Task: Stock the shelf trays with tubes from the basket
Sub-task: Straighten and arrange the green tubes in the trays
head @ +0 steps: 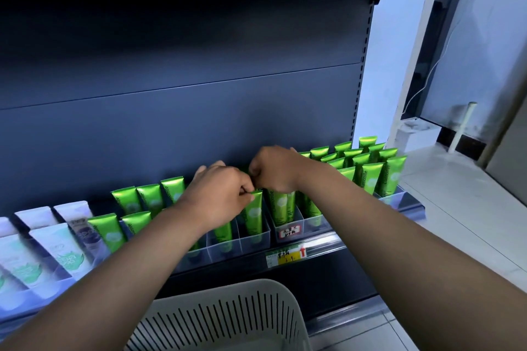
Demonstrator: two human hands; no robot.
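Observation:
Both hands meet over the middle of the shelf. My left hand (221, 194) pinches the top edge of a green tube (253, 215) that stands upright in a clear plastic tray (256, 239). My right hand (275, 169) is curled just above and to the right, its fingers closed over the tops of green tubes behind; what it holds is hidden. Several more green tubes (368, 168) fill the trays at right, and others (128, 202) stand at left. The white slotted basket (228, 313) sits below, its contents out of view.
White and pale-green tubes (48, 245) occupy trays at far left. A yellow price label (283, 257) is on the shelf's front rail. The dark back panel (182, 80) rises behind. A white ledge (462, 191) lies to the right of the shelf.

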